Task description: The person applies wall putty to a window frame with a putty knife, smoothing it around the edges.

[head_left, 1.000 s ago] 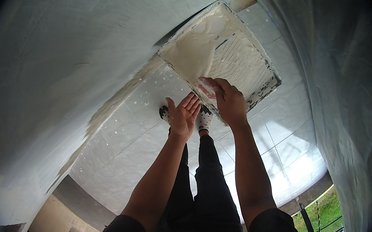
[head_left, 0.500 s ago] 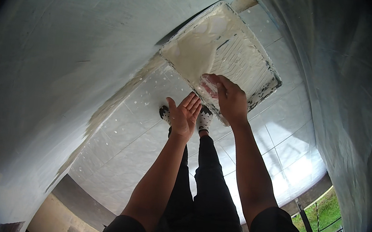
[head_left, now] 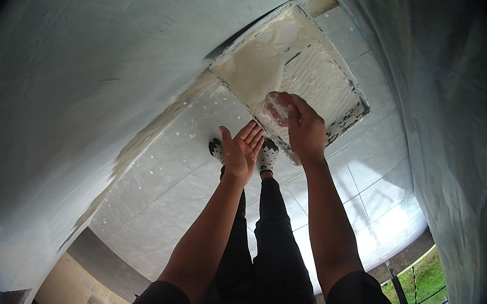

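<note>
A paint tray with a ribbed slope and cream-white paint lies ahead of me, its rim crusted with dark and pale paint. Over its near part, my right hand is closed around a pinkish-red piece smeared with white paint; its exact kind does not show. My left hand is open, palm up and fingers stretched, close to the tray's near left edge. Whether its fingertips touch the tray I cannot tell.
A pale, partly painted wall rises on the left. Plastic sheeting hangs on the right. My socked feet stand on the paint-spotted tiled floor. Grass shows beyond the floor's edge at lower right.
My right hand has shifted very slightly to the right with the pinkish-red piece. My left hand and the tray look almost unchanged.
</note>
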`<state>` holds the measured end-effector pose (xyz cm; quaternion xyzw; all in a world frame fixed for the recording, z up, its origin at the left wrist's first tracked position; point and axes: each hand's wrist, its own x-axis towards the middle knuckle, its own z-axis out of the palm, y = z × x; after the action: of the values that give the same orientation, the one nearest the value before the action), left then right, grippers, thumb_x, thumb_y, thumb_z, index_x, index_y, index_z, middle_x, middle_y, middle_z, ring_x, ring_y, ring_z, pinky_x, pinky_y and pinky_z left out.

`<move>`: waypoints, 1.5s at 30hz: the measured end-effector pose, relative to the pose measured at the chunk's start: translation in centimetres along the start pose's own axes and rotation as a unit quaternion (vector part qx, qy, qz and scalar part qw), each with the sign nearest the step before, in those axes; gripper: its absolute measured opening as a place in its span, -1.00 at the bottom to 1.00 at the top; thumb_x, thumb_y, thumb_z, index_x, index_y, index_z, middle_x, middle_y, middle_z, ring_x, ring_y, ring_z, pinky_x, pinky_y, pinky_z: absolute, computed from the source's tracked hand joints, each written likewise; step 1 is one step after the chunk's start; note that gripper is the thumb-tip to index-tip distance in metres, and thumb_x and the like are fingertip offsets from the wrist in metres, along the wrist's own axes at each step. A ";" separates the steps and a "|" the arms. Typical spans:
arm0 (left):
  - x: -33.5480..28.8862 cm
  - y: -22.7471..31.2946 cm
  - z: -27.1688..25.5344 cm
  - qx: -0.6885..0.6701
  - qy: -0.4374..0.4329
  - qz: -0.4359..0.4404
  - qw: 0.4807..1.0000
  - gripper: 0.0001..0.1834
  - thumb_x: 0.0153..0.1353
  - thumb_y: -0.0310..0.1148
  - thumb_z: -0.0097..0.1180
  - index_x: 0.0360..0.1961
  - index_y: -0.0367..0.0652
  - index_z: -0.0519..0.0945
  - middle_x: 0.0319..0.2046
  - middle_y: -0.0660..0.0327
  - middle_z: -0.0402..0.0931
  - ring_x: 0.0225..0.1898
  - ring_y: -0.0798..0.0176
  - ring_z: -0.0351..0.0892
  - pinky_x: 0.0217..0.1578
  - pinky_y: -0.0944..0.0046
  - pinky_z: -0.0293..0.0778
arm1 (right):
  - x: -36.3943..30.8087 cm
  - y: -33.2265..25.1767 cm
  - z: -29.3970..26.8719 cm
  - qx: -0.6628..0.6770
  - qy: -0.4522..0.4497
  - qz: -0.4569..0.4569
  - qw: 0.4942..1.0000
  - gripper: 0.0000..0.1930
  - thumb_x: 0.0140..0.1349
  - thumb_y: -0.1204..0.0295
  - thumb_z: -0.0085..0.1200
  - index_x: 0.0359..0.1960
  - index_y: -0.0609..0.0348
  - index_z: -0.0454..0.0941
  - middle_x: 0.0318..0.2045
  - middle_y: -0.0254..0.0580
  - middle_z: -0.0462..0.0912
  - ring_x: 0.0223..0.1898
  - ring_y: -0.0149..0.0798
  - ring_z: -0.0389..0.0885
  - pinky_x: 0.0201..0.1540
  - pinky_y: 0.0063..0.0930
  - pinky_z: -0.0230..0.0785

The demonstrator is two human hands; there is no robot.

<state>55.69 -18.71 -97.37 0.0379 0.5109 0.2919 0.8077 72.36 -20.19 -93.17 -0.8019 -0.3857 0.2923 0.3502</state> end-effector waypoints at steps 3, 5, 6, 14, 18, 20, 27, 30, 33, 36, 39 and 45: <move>0.0 -0.2 0.1 0.003 -0.005 0.000 1.000 0.17 0.31 0.52 -0.57 0.41 -0.50 0.16 0.42 -0.19 0.16 0.47 -0.10 0.11 0.49 0.02 -0.03 | -0.2 0.7 0.6 -0.002 0.006 0.000 1.000 -0.71 0.38 0.39 0.00 0.07 0.16 0.60 -0.10 0.02 0.71 -0.07 0.09 0.68 -0.02 -0.13 0.54; 0.2 -0.1 0.1 0.001 -0.001 0.003 1.000 0.17 0.31 0.52 -0.58 0.41 -0.51 0.16 0.42 -0.20 0.16 0.47 -0.10 0.11 0.49 0.02 -0.03 | -0.1 0.8 0.8 -0.056 -0.024 0.008 0.998 -0.72 0.38 0.41 0.01 0.05 0.17 0.60 -0.12 0.01 0.72 -0.09 0.09 0.69 -0.04 -0.15 0.54; 0.2 -0.1 0.0 0.003 -0.004 0.002 1.000 0.17 0.31 0.52 -0.58 0.41 -0.51 0.16 0.42 -0.20 0.16 0.47 -0.10 0.11 0.49 0.02 -0.03 | 0.0 0.9 0.7 -0.029 0.005 0.006 1.000 -0.73 0.38 0.41 0.00 0.05 0.16 0.60 -0.12 0.01 0.72 -0.09 0.09 0.69 -0.04 -0.14 0.54; 0.0 0.1 -0.1 0.001 0.004 0.003 1.000 0.17 0.31 0.52 -0.57 0.40 -0.51 0.18 0.41 -0.19 0.19 0.45 -0.10 0.15 0.49 0.01 -0.01 | 0.2 0.6 0.9 -0.011 0.017 0.010 1.000 -0.74 0.39 0.40 -0.01 0.05 0.11 0.60 -0.14 0.06 0.71 -0.11 0.13 0.69 -0.06 -0.12 0.54; 0.1 0.1 0.0 0.004 -0.003 0.001 1.000 0.17 0.31 0.53 -0.57 0.40 -0.50 0.18 0.41 -0.18 0.19 0.45 -0.09 0.15 0.49 0.01 -0.01 | 0.5 1.0 0.6 -0.019 0.011 0.003 1.000 -0.73 0.39 0.42 0.00 0.06 0.14 0.60 -0.17 0.07 0.72 -0.14 0.13 0.70 -0.07 -0.13 0.54; 0.1 0.2 0.0 0.005 0.002 0.004 1.000 0.18 0.31 0.53 -0.57 0.40 -0.50 0.18 0.41 -0.19 0.18 0.46 -0.09 0.15 0.49 0.01 0.00 | 0.7 0.6 0.4 -0.037 -0.041 0.034 0.998 -0.73 0.39 0.41 0.00 0.06 0.16 0.60 -0.18 0.09 0.72 -0.15 0.13 0.70 -0.07 -0.13 0.54; 0.2 0.3 -0.3 0.006 -0.009 0.000 1.000 0.19 0.29 0.55 -0.56 0.42 -0.49 0.16 0.42 -0.20 0.16 0.48 -0.09 0.11 0.49 0.02 0.00 | 0.4 1.1 0.9 -0.060 -0.036 0.068 0.995 -0.70 0.42 0.35 0.00 0.09 0.14 0.59 -0.17 0.09 0.73 -0.10 0.08 0.72 -0.05 -0.19 0.54; 0.0 0.4 -0.1 0.015 -0.018 0.002 1.000 0.20 0.28 0.55 -0.57 0.42 -0.49 0.15 0.42 -0.20 0.16 0.48 -0.09 0.11 0.49 0.02 -0.01 | 0.4 0.2 0.2 0.081 0.074 0.045 0.993 -0.71 0.41 0.37 0.05 0.09 0.18 0.60 -0.17 0.10 0.73 -0.09 0.09 0.73 -0.03 -0.24 0.53; 0.3 0.2 0.0 0.016 -0.023 -0.004 1.000 0.20 0.28 0.56 -0.56 0.42 -0.49 0.16 0.42 -0.20 0.16 0.47 -0.09 0.11 0.49 0.02 -0.01 | 0.4 2.4 1.0 -0.040 -0.024 0.039 0.998 -0.72 0.42 0.39 0.04 0.07 0.19 0.60 -0.18 0.08 0.74 -0.13 0.01 0.75 -0.07 -0.30 0.54; 0.1 0.6 -0.4 0.018 -0.025 0.000 1.000 0.21 0.28 0.56 -0.57 0.41 -0.49 0.16 0.42 -0.20 0.15 0.47 -0.09 0.11 0.49 0.02 -0.02 | 0.7 0.8 0.1 0.007 0.027 0.041 0.999 -0.73 0.41 0.38 0.04 0.07 0.18 0.59 -0.20 0.08 0.74 -0.16 0.05 0.75 -0.12 -0.27 0.55; 0.1 0.5 -0.5 0.021 -0.034 -0.003 0.999 0.20 0.28 0.56 -0.58 0.41 -0.49 0.16 0.43 -0.21 0.15 0.48 -0.08 0.11 0.50 0.02 -0.02 | 0.8 0.8 -0.2 0.020 0.042 0.042 0.998 -0.72 0.41 0.38 0.03 0.08 0.17 0.58 -0.21 0.10 0.74 -0.16 0.11 0.74 -0.13 -0.21 0.55; 0.3 0.6 -0.2 0.013 -0.029 -0.009 0.999 0.18 0.31 0.52 -0.60 0.39 -0.50 0.19 0.40 -0.19 0.19 0.47 -0.10 0.11 0.50 0.01 -0.02 | 0.4 2.2 1.1 -0.037 -0.005 0.060 0.997 -0.71 0.39 0.38 0.03 0.08 0.15 0.59 -0.21 0.13 0.73 -0.13 0.15 0.72 -0.09 -0.17 0.55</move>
<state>55.35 -18.15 -97.47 0.0527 0.4913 0.2766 0.8242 72.65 -20.49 -95.67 -0.8347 -0.3491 0.3026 0.2996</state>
